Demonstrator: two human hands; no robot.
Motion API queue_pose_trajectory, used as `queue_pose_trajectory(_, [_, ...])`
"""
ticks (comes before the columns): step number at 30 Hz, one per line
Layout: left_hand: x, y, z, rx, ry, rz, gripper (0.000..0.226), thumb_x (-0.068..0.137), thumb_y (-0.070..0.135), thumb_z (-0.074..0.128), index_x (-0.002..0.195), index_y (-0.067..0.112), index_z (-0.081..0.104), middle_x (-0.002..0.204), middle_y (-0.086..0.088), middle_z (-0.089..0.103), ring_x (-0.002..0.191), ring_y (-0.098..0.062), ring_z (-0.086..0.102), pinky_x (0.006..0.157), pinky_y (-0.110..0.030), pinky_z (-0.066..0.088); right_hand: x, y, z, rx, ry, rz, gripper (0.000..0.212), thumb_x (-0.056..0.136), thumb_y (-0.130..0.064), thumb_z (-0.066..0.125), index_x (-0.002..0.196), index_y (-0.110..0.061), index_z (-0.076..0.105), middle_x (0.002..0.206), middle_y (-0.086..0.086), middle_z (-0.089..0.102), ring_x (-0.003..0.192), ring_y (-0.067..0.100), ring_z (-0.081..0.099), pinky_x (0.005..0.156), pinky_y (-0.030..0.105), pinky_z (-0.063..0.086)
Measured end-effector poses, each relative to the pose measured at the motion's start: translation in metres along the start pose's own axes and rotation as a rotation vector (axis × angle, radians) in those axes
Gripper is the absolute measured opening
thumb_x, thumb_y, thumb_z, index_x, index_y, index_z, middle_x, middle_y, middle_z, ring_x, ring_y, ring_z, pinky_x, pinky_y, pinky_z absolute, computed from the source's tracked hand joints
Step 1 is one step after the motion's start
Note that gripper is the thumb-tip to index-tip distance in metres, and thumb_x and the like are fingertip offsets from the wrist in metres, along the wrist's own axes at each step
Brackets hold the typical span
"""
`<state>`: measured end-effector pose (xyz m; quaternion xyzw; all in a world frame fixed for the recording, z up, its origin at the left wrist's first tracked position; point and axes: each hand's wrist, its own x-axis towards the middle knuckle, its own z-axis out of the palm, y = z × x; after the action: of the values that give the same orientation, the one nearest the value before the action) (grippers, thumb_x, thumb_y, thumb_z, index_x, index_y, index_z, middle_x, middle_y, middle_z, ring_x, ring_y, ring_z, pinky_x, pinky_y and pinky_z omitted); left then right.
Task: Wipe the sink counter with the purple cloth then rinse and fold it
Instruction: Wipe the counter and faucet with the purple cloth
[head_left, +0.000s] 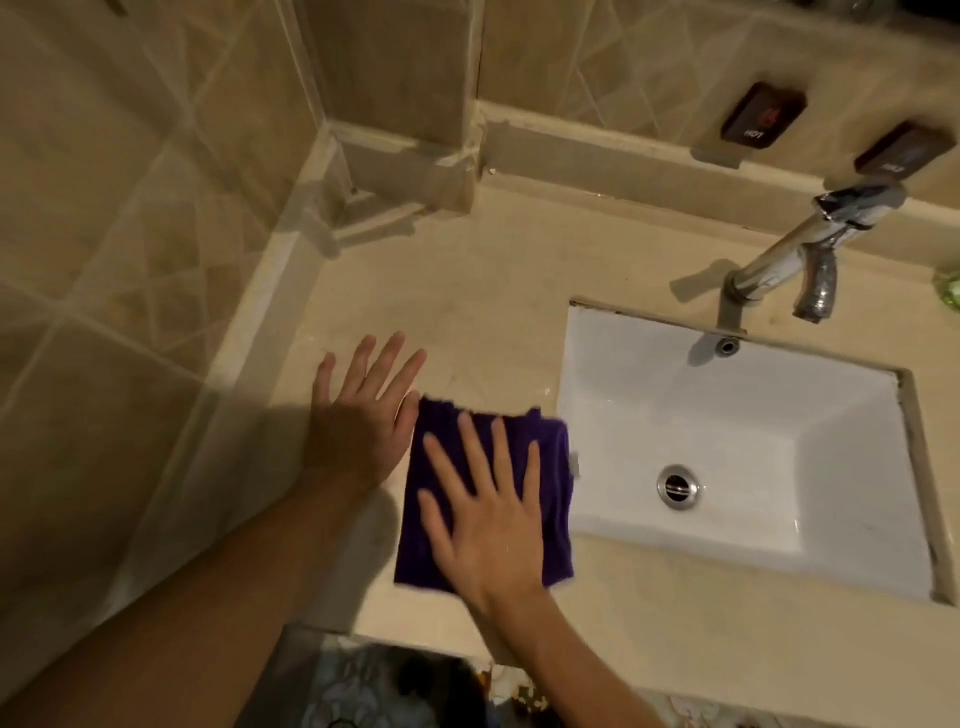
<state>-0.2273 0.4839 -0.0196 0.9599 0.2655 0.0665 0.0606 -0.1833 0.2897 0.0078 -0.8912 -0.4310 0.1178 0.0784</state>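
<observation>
The purple cloth (550, 467) lies folded flat on the beige sink counter (483, 301), just left of the white basin (753, 441). My right hand (483, 514) presses flat on the cloth with its fingers spread and straight. My left hand (363, 410) rests flat on the bare counter beside the cloth's left edge, its fingers straight and touching the cloth's upper left corner. The cloth's right edge reaches the basin rim.
A chrome tap (800, 249) stands behind the basin, its spout over the back rim. Two dark wall switches (766, 117) sit above it. Tiled walls enclose the counter at left and back. A green object (948, 288) shows at the right edge.
</observation>
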Motion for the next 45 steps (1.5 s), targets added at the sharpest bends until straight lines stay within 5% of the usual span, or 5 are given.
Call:
queue_pose_trajectory(9, [0.002, -0.004, -0.004, -0.016, -0.072, -0.003, 0.054, 0.105, 0.043, 0.034, 0.158, 0.033, 0.040, 0.167, 0.002, 0.035, 0.154, -0.029, 0.036, 0.122, -0.060, 0.025, -0.049, -0.004, 0.009, -0.025, -0.046, -0.012, 0.057, 0.104, -0.056, 0.032, 0.158, -0.045, 0.018, 0.170, -0.007, 0.013, 0.157, 0.026, 0.012, 0.118, 0.061, 0.020])
queue_pose_trajectory(27, [0.004, -0.004, 0.001, 0.051, -0.030, -0.035, 0.059, 0.099, 0.044, 0.037, 0.158, 0.038, 0.037, 0.169, 0.005, 0.030, 0.154, -0.024, 0.032, 0.120, -0.056, 0.029, 0.314, 0.106, -0.063, -0.031, 0.051, 0.117, 0.060, 0.101, -0.062, 0.010, 0.159, -0.045, 0.009, 0.171, -0.010, 0.002, 0.157, 0.021, -0.005, 0.124, 0.058, -0.005])
queue_pose_trajectory(33, [0.001, -0.002, -0.004, 0.050, -0.014, -0.035, 0.054, 0.097, 0.043, 0.042, 0.148, 0.034, 0.056, 0.161, 0.006, 0.046, 0.143, -0.023, 0.049, 0.113, -0.055, 0.035, 0.314, 0.105, -0.066, 0.005, 0.041, 0.098, 0.062, 0.100, -0.064, 0.012, 0.159, -0.045, 0.009, 0.171, -0.010, 0.002, 0.157, 0.023, -0.005, 0.123, 0.060, -0.007])
queue_pose_trajectory(37, [0.045, 0.020, -0.012, -0.011, 0.158, -0.110, 0.042, 0.093, 0.032, 0.047, 0.118, 0.014, 0.075, 0.125, -0.013, 0.073, 0.106, -0.037, 0.072, 0.089, -0.050, 0.046, 0.316, 0.109, -0.066, 0.025, 0.034, 0.059, 0.064, 0.099, -0.066, 0.014, 0.159, -0.044, 0.009, 0.171, -0.008, 0.002, 0.157, 0.026, -0.007, 0.121, 0.062, -0.009])
queue_pose_trajectory(45, [0.134, 0.048, 0.022, 0.029, -0.020, -0.166, 0.061, 0.104, 0.043, 0.029, 0.158, 0.016, 0.038, 0.167, -0.012, 0.035, 0.152, -0.034, 0.037, 0.122, -0.057, 0.025, 0.316, 0.122, -0.064, 0.031, 0.045, -0.027, 0.063, 0.099, -0.069, 0.017, 0.158, -0.048, 0.011, 0.171, -0.009, 0.001, 0.157, 0.024, -0.009, 0.122, 0.060, -0.011])
